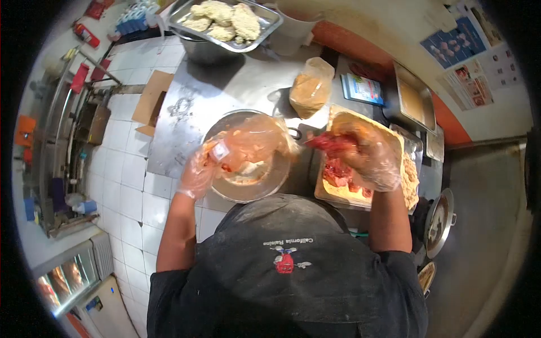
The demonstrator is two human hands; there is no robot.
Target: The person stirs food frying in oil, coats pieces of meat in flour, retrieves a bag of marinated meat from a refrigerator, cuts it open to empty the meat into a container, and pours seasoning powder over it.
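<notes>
My left hand [198, 172], in a clear plastic glove, grips a clear plastic bag [256, 138] with orange-tinged contents. The bag hangs over a round metal bowl [284, 177], which has a whitish substance [251, 172] at its bottom. On the other side, my gloved right hand [378, 163] is closed around a strip of raw red meat [332, 142], somewhat smeared by motion. It is above a yellowish tray [394, 132], where more raw red meat [338, 172] lies. My right fingers are partly hidden by the meat and the blur.
A metal tray of breaded pieces [222, 19] rests on a large pot [208, 52] at the back. Behind the bowl stands a bag of tan crumbs [311, 90]. A blue packet [362, 89] and a rectangular metal pan [416, 98] sit at the back right. A cardboard box [152, 101] is left of the table.
</notes>
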